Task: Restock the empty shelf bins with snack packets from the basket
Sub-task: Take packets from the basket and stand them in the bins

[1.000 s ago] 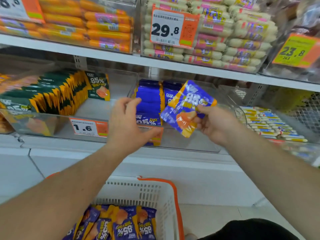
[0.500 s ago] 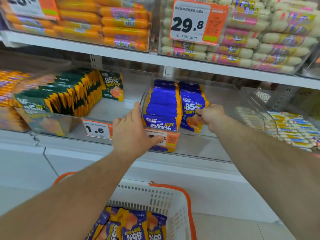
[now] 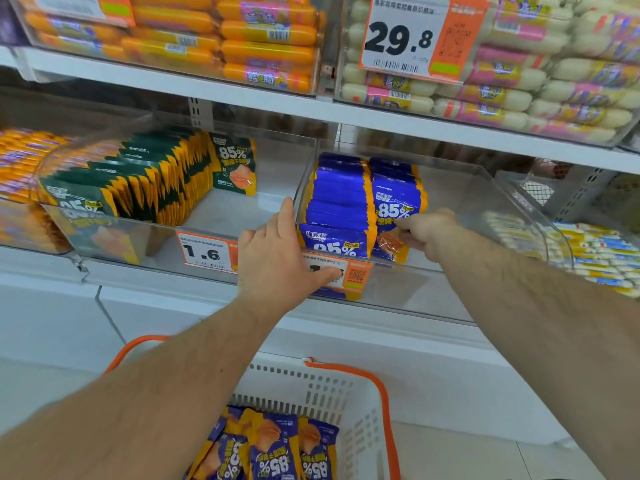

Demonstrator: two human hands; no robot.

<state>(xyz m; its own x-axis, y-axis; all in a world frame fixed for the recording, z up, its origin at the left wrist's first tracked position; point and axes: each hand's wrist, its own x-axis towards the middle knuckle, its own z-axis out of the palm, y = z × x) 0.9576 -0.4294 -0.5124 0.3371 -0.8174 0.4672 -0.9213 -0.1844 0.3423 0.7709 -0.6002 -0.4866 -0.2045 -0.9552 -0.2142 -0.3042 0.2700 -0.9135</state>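
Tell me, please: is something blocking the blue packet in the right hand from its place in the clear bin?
Nothing visible blocks it. The right hand holds the blue packet already inside the clear bin, against the blue row. The left hand only grips the bin's front corner.

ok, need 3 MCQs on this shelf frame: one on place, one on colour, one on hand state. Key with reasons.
1. Where is the right hand?
A. in the basket
B. inside the clear bin, on a blue packet
C. on the top shelf

2. What colour are the packets in the bin left of the blue ones?
A. green
B. pink
C. white

3. What is the left hand doing?
A. carrying a packet
B. hanging idle
C. holding the bin's front corner

Key:
1 B: its fingers pinch the blue packet inside the clear bin.
2 A: the green packets fill the neighbouring bin.
3 C: its fingers lie up the bin's left edge and its thumb crosses the price tag.
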